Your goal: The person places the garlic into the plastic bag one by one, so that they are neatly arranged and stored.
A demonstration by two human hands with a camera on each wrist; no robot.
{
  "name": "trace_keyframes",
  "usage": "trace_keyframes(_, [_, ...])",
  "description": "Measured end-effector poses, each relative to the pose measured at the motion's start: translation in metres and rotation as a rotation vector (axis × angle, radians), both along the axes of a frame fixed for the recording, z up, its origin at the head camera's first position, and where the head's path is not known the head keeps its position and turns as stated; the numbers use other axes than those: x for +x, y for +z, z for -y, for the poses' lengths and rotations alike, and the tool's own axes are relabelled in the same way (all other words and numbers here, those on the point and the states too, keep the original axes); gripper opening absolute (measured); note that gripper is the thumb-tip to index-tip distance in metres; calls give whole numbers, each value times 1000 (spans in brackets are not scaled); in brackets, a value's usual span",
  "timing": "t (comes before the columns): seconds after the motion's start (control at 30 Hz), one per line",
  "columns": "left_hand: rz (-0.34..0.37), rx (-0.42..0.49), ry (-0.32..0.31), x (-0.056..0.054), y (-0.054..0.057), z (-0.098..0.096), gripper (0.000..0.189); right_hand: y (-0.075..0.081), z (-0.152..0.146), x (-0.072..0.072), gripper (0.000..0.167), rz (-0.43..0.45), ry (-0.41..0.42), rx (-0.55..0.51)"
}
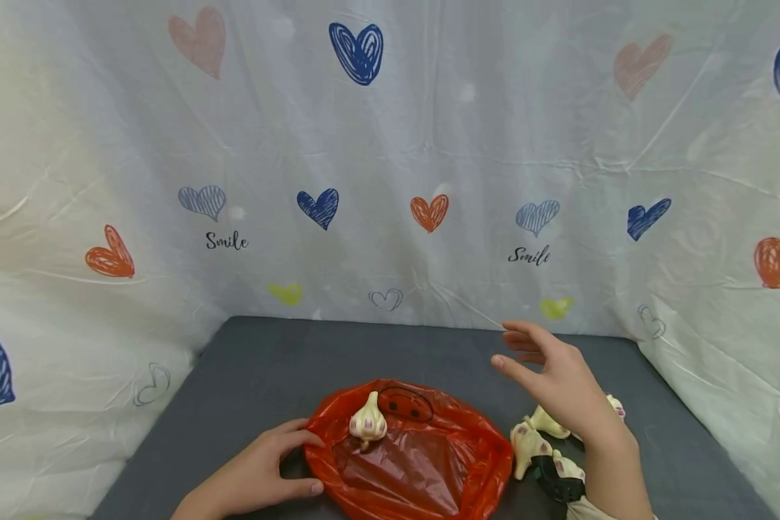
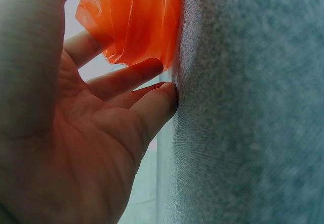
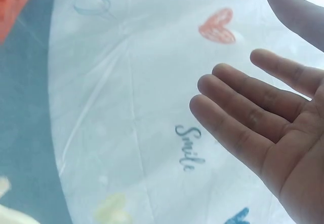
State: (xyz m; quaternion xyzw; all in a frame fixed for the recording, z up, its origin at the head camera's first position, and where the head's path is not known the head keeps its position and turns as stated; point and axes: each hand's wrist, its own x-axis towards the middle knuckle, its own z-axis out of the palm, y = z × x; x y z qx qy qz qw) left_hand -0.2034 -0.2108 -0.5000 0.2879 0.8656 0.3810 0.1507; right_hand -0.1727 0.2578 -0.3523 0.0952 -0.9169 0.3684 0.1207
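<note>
A red plastic bag [image 1: 416, 469] lies spread with its mouth up on the dark table. One garlic bulb [image 1: 368, 421] rests inside it, near the far left of the rim. My left hand [image 1: 266, 462] is at the bag's left side, fingers extended and touching the outside of the rim; in the left wrist view the thumb of that left hand [image 2: 111, 117] is against the table surface. My right hand [image 1: 562, 379] is raised with fingers spread, holding nothing, above several garlic bulbs [image 1: 529, 444] right of the bag. The right forearm partly hides those bulbs.
The dark grey table [image 1: 279, 361] ends at a white curtain [image 1: 377, 144] printed with hearts, which also hangs along both sides. A black strap [image 1: 557, 480] is at the right wrist, in front of the bulbs.
</note>
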Motion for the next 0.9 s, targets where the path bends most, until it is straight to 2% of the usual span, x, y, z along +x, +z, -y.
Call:
trace_keyframes(0.5, [6,21,-10,0,-2,3,45,-2,-30,2,68,-27,-94,9])
trace_keyframes(0.9, [14,26,-15,0,-3,2,43,-13,-65,-3,74,26,-149,4])
